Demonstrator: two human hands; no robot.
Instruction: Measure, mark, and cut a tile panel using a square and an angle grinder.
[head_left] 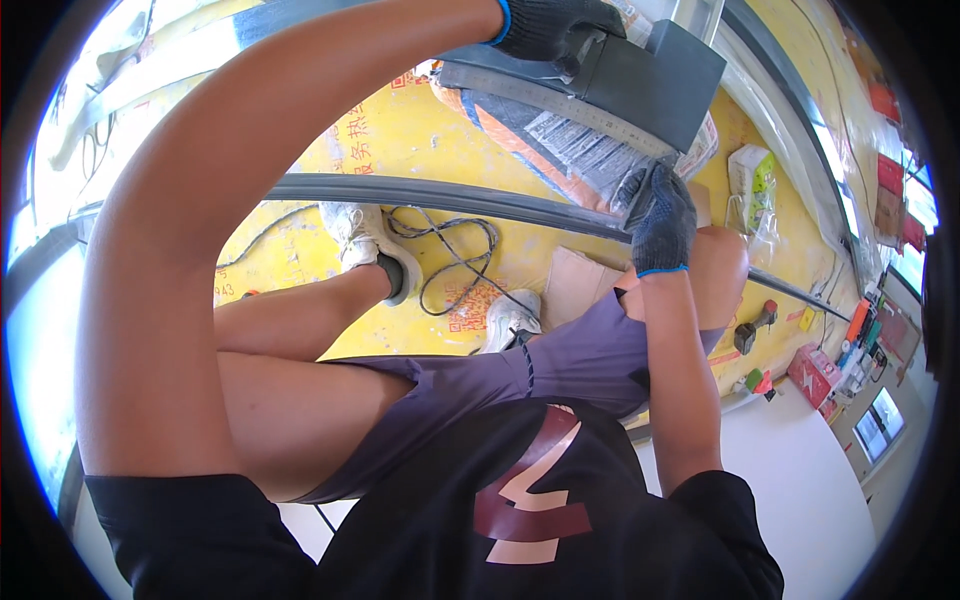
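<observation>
Close to me, my right hand (662, 215) has its fingers closed on the ruler (560, 103) end; further up, my left hand (555, 30) grips the grey block (655, 85). I judge the ruler may slip if either grip loosens.

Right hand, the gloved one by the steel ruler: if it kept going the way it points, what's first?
Probably the steel ruler that the right hand already touches, with the dark grey block just beyond; depth is unclear.

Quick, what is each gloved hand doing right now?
Left hand: closed, gripping the top of the dark grey block.
Right hand: closed, fingers holding the end of the steel ruler.
</observation>
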